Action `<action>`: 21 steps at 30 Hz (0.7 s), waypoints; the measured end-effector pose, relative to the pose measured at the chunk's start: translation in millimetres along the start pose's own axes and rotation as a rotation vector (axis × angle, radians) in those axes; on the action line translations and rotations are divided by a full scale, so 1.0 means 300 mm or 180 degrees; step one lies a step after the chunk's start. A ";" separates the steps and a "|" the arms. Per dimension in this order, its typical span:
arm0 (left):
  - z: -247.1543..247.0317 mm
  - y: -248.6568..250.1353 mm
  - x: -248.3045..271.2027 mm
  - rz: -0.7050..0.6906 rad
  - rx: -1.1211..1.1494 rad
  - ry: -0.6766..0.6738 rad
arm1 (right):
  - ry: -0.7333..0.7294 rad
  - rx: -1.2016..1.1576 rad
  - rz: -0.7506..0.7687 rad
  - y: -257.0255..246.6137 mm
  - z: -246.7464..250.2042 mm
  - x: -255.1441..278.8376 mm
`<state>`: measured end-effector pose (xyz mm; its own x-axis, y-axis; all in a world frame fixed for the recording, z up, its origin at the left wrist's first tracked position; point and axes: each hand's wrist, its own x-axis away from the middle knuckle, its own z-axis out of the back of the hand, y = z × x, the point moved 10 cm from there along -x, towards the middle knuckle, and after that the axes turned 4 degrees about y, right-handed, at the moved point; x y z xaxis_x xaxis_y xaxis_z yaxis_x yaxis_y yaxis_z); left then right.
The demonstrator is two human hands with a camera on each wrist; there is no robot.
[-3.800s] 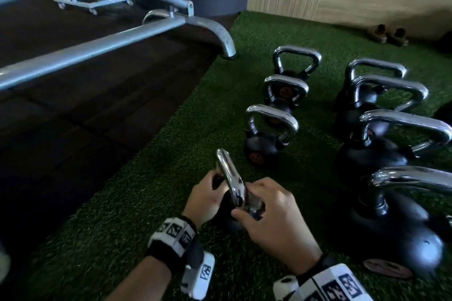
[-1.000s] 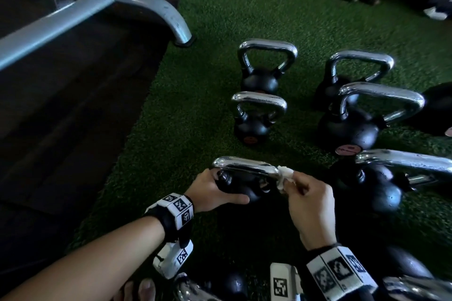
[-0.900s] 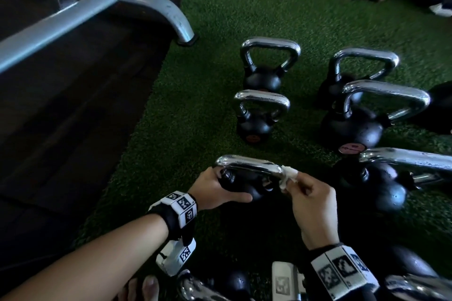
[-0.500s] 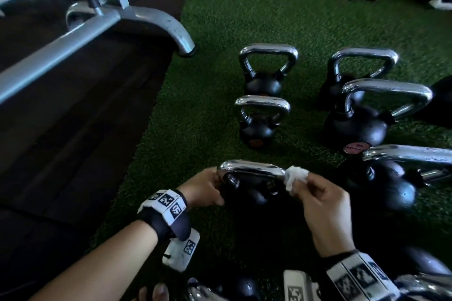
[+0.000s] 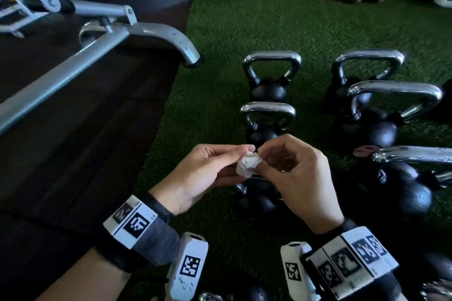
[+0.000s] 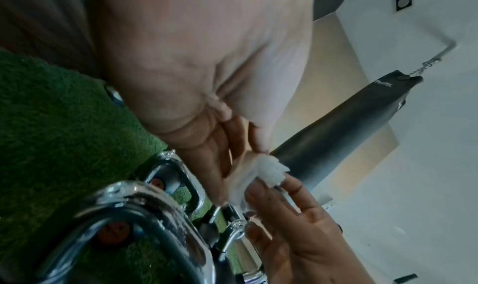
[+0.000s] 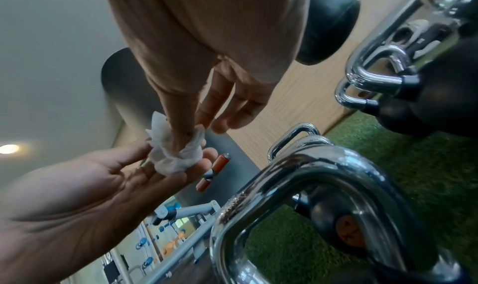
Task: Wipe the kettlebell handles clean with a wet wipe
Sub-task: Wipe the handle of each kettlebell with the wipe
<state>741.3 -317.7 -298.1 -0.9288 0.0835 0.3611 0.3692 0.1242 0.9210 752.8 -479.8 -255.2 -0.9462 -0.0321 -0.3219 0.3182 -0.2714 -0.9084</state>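
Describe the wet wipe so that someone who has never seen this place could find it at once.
Start at the green turf, where black kettlebells with chrome handles stand in rows. Above the nearest kettlebell of the left row, the left hand and right hand meet. The wet wipe is the small crumpled wad pinched between their fingers, the only white, soft thing among dark iron and shiny metal.

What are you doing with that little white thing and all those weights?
A person is cleaning kettlebell handles. Right now both hands are lifted off the weights: the left hand and the right hand pinch a crumpled wet wipe between their fingertips, seemingly bunching it up again. The nearest kettlebell sits just below them on the green turf, and more chrome-handled kettlebells stand in rows beyond.
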 end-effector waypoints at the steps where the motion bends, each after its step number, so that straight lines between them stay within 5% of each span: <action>1: -0.001 -0.011 0.000 0.0007 0.0023 -0.0005 | 0.0088 0.0144 0.0083 -0.005 0.005 -0.007; 5: -0.017 -0.019 0.001 -0.0218 -0.0004 0.0008 | 0.0228 0.0374 0.0245 0.001 0.034 0.002; 8: 0.022 0.039 0.009 -0.0968 -0.0756 0.0417 | 0.0251 0.0337 0.0083 0.069 0.081 0.057; 12: 0.016 0.091 0.066 -0.2062 -0.2046 0.0924 | 0.0855 0.0406 -0.0944 0.312 0.152 0.181; 16: -0.067 0.064 0.068 -0.2534 -0.2942 0.0866 | 0.0362 -0.0078 -0.2141 0.539 0.033 0.277; 21: -0.135 0.039 0.042 -0.2788 -0.3621 0.0734 | -0.0069 0.0155 -0.2007 0.600 -0.023 0.237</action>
<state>732.7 -355.4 -276.9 -0.8635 0.2230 -0.4524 -0.4303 -0.7937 0.4301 743.2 -524.2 -443.6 -0.9521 0.1289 0.2774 -0.3036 -0.2880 -0.9082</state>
